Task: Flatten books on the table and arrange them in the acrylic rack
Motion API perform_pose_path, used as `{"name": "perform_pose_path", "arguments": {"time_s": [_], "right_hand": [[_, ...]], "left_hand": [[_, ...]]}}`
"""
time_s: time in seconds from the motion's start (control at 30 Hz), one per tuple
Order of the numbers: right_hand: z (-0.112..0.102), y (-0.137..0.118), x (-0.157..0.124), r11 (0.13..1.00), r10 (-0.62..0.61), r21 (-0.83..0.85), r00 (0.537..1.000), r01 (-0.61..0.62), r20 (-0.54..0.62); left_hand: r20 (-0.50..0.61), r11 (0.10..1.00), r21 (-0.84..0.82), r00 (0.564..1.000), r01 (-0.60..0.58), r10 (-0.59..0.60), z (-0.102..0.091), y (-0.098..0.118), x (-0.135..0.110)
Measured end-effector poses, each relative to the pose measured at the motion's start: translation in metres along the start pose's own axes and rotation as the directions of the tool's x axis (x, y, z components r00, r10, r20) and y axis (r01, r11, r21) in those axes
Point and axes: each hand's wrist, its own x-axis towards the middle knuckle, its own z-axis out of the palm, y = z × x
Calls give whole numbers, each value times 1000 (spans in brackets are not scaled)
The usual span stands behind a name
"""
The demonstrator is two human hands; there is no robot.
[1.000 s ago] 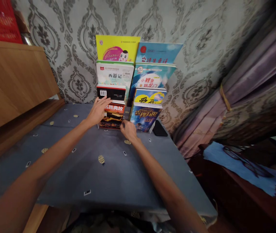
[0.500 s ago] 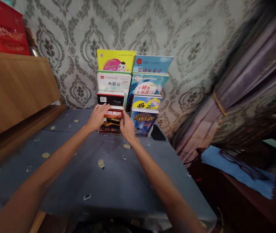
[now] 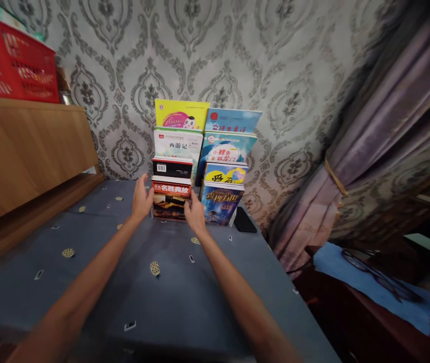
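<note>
Two stepped stacks of books stand upright against the wall. At the front of the left stack is a red and dark book (image 3: pixel 169 202) with a landscape cover, and a black book (image 3: pixel 172 168) with a barcode rises behind it. My left hand (image 3: pixel 142 199) is open at the left edge of this stack, fingers apart and pointing up. My right hand (image 3: pixel 195 214) is at the red book's right edge, thumb against the cover and the other fingers partly hidden along the side. Immediately right of it stands a dark blue book (image 3: pixel 221 204) fronting the other stack.
A black phone (image 3: pixel 245 220) lies right of the stacks on the patterned tablecloth (image 3: pixel 177 297). To the left is a wooden cabinet (image 3: pixel 29 156) with a red basket (image 3: pixel 14 63) on top. Glasses (image 3: pixel 377 272) rest on a blue cloth (image 3: pixel 362 290) at right, below a tied curtain (image 3: pixel 324 201).
My left hand has come off the front of the black book and moved to the stack's left side. My right hand stays at the red book's right edge. The view has tilted up slightly.
</note>
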Motion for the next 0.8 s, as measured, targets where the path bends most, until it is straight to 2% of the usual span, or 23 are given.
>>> {"name": "perform_pose_path", "arguments": {"time_s": [0.17, 0.3, 0.8], "right_hand": [[14, -3, 1, 994, 92, 56, 996, -91, -19], [20, -5, -1, 988, 141, 73, 989, -138, -35], [23, -7, -6, 982, 186, 23, 983, -186, -8]], "left_hand": [[43, 988, -72, 990, 135, -132, 18, -7, -15], [54, 973, -83, 975, 218, -214, 21, -4, -15], [120, 967, -96, 967, 235, -223, 15, -5, -15]]}}
